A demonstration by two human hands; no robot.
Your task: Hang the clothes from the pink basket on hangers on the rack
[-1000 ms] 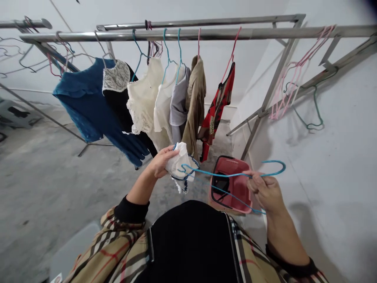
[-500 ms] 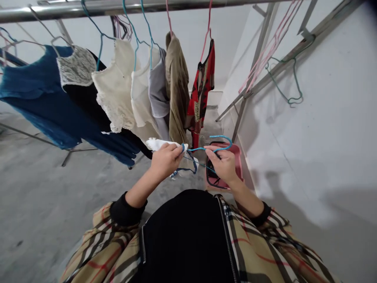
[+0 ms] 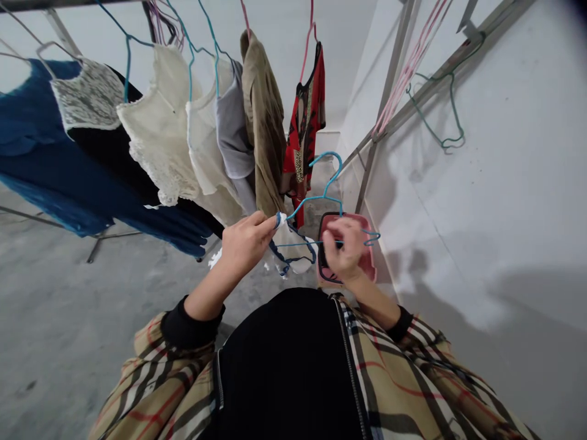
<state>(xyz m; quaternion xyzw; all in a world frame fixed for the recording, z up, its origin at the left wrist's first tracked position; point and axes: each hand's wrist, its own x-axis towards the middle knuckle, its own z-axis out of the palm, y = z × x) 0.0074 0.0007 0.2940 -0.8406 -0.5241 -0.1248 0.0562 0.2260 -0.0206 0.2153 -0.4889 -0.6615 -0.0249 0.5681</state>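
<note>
My left hand [image 3: 245, 242] is closed on a white garment with blue trim [image 3: 300, 264], pinching it at one end of a blue wire hanger [image 3: 325, 197]. That end of the hanger enters the garment at my fingertips. The hanger's hook points up, and its other end sticks out bare to the right. My right hand [image 3: 343, 247] is beside the hanger's right side, in front of its lower wire. Its fingers are bent and smeared by motion, so I cannot make out whether they touch the wire.
Several garments hang from a metal rail ahead, among them a red patterned top [image 3: 305, 128], a brown garment [image 3: 263, 116] and a blue one [image 3: 59, 159]. A pink basket [image 3: 370, 263] stands below my right hand. A green hanger [image 3: 458, 113] hangs by the right wall.
The hanger has turned, its hook swinging from pointing right to upright. My right hand has left the hook's neck and moved slightly down. The view has shifted slightly.
</note>
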